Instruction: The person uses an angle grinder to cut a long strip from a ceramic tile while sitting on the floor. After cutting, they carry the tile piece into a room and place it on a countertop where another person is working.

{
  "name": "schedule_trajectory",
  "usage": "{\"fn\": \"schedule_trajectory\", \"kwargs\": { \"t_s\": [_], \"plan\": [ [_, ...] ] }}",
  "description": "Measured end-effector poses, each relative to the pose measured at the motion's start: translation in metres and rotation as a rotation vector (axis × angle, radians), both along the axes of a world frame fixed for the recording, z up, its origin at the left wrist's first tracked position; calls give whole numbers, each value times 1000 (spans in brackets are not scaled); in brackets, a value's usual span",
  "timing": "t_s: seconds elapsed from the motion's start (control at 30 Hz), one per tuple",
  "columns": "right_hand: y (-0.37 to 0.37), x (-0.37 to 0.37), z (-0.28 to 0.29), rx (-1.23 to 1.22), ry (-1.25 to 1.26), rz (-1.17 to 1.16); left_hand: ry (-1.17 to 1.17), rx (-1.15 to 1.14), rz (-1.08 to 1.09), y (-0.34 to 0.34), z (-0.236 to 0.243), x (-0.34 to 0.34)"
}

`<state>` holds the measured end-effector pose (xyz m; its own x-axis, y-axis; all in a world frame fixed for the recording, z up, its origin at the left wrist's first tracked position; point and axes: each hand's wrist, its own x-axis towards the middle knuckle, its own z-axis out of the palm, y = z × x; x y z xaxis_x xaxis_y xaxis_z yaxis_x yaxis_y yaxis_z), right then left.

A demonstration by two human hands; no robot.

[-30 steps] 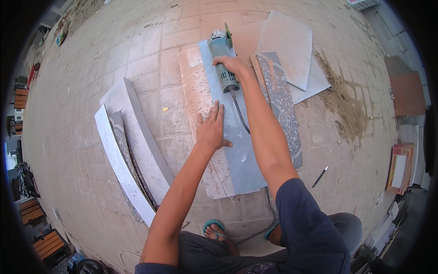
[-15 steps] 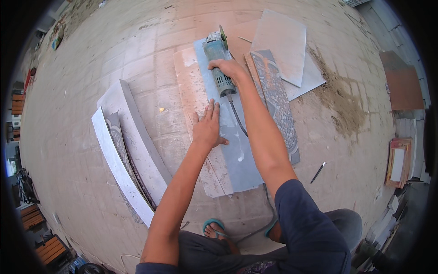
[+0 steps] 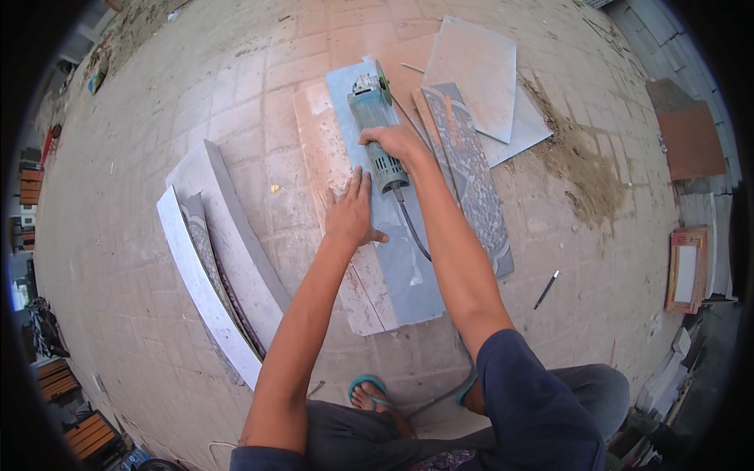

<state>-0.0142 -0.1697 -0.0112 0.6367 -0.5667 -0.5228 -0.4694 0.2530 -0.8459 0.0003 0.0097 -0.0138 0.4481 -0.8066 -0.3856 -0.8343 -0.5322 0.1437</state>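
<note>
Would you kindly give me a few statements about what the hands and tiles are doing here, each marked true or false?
1. The right hand grips the angle grinder. True.
2. The left hand lifts a tile off the ground. False: it lies flat, palm down, on the grey tile strip.
3. The grinder's disc points away from the person. True.
4. The patterned tile strip lies to the left of the grey one. False: it lies to its right.
5. Both feet are bare. False: the visible foot wears a teal sandal.
</note>
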Motion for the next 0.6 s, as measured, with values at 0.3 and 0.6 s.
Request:
{"fn": "schedule_trajectory", "kwargs": {
  "t_s": [0.3,0.6],
  "plan": [
    [11,-28,-18,-4,-41,34,-1,45,5,-4,3,-2],
    [34,-58,-17,-4,11,7,-13,33,4,-2,-2,-1]
  ]
}}
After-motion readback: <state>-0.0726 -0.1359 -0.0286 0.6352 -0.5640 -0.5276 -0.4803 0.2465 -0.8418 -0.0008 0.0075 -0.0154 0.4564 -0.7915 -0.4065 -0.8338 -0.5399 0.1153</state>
